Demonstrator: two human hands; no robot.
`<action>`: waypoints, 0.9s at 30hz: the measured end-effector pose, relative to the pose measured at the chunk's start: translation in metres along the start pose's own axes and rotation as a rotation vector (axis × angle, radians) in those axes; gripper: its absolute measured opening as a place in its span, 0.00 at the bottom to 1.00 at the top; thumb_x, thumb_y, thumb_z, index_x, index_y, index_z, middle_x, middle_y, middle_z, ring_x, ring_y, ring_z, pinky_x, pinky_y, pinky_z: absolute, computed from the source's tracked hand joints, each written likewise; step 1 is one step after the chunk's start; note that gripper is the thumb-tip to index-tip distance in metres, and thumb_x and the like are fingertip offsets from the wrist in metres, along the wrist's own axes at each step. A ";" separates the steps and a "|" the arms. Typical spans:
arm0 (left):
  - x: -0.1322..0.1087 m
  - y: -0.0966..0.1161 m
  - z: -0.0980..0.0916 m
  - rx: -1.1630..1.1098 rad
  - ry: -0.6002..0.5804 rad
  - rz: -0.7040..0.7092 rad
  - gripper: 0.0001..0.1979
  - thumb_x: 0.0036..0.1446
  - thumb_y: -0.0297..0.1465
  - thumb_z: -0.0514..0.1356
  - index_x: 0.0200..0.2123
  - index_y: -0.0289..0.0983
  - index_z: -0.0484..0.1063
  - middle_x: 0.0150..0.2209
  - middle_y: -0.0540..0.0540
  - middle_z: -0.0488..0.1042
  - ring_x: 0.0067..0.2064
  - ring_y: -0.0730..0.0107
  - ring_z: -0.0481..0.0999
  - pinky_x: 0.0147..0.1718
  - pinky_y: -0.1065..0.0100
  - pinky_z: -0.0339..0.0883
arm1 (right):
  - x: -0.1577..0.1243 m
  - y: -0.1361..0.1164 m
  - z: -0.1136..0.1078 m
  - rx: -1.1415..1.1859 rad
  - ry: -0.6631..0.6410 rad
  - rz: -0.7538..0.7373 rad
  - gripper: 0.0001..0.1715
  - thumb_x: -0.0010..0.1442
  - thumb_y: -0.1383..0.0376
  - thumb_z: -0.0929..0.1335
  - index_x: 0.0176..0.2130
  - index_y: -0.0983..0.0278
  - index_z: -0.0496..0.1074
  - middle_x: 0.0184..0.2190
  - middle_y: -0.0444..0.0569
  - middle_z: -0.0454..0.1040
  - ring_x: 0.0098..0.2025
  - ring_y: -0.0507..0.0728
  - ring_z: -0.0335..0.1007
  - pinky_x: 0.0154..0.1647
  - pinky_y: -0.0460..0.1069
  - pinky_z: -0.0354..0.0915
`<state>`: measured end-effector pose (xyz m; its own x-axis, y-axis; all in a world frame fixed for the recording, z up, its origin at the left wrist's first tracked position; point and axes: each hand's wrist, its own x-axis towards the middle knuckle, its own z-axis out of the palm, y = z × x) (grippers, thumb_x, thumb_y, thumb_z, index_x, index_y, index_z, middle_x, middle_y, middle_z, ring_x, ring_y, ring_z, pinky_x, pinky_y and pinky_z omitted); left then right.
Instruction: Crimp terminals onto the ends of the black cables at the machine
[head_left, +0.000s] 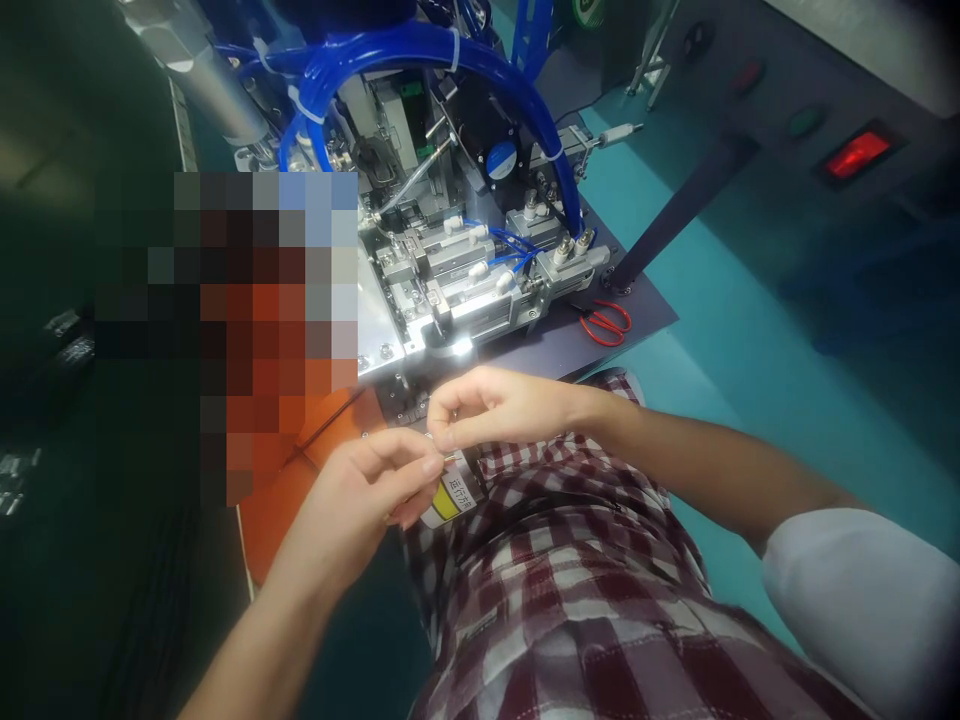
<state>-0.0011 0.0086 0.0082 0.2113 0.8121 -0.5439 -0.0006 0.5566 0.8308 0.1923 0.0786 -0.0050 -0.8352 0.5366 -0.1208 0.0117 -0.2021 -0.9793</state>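
Note:
My left hand (367, 485) is closed in a pinch, thumb against forefinger. A tiny thin gold-coloured piece (450, 458) shows at its fingertips, too small to name. Just above it, my right hand (499, 408) has its thumb and forefinger pressed together close to the left fingertips. What the right fingers hold, if anything, cannot be made out. Behind and below the hands is a white label (457, 495) with a yellow arrow and dark characters, partly covered by the left hand.
A metal machine (450, 270) with cylinders and thin blue tubes stands beyond my hands, a thick blue hose (517, 85) arching over it. Red-handled scissors (607, 322) lie on its dark base plate. An orange surface (285, 520) is at left. A lit red switch (860, 153) is upper right.

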 end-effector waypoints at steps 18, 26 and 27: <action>-0.002 -0.002 0.017 -0.172 0.272 0.107 0.14 0.43 0.35 0.74 0.23 0.33 0.74 0.17 0.52 0.69 0.16 0.83 0.60 0.18 0.76 0.54 | -0.016 0.021 0.049 0.002 0.578 0.083 0.08 0.55 0.63 0.74 0.32 0.65 0.74 0.16 0.35 0.62 0.17 0.46 0.51 0.17 0.43 0.48; -0.006 -0.008 0.017 -0.217 0.305 0.106 0.11 0.48 0.35 0.72 0.27 0.35 0.76 0.19 0.53 0.67 0.20 0.82 0.62 0.20 0.79 0.56 | -0.010 0.025 0.066 0.066 0.663 0.110 0.09 0.54 0.62 0.73 0.29 0.64 0.73 0.18 0.38 0.65 0.20 0.47 0.56 0.21 0.45 0.54; -0.006 -0.008 0.017 -0.214 0.302 0.105 0.11 0.48 0.35 0.72 0.27 0.35 0.76 0.19 0.54 0.67 0.20 0.83 0.61 0.20 0.78 0.56 | -0.011 0.024 0.062 0.028 0.627 0.117 0.10 0.54 0.60 0.73 0.31 0.64 0.74 0.18 0.38 0.65 0.19 0.47 0.55 0.20 0.45 0.53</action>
<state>0.0143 -0.0037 0.0069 -0.0980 0.8641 -0.4936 -0.2175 0.4654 0.8579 0.1675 0.0172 -0.0174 -0.3487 0.8853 -0.3076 0.0621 -0.3056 -0.9501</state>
